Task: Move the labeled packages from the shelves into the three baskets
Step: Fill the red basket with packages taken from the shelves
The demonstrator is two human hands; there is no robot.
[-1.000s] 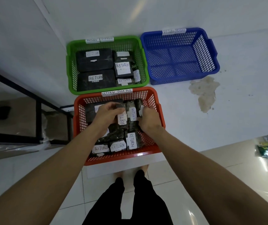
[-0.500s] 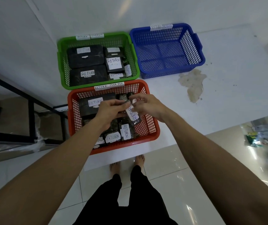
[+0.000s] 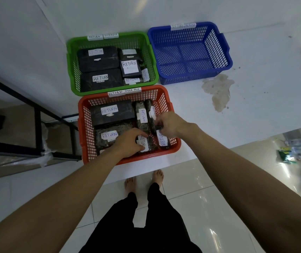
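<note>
Presently, both arms reach forward and down into the red basket [image 3: 84,125], the nearest of three on the white floor.

Left hand [image 3: 129,141]: palm down, fingers curled onto a small dark package [image 3: 145,143] at the basket's near middle, pressing or gripping its top; its white label reads "RETUR", partly covered.

Right hand [image 3: 169,123]: wrist bent inward, fingertips pinching the near end of a narrow dark package [image 3: 152,115] standing against the right wall.

Red basket contents: a large black package [image 3: 112,111] labelled "RETURN" at far left; a second labelled package [image 3: 107,136] nearer; a slim upright package [image 3: 141,114] marked "RETURN"; another [image 3: 162,140] at the near right corner.

Green basket [image 3: 71,66], far left: several black packages with "RETURN" labels, packed side by side.

Blue basket [image 3: 224,50], far right: mesh floor showing, label on its far rim, text unreadable.
</note>
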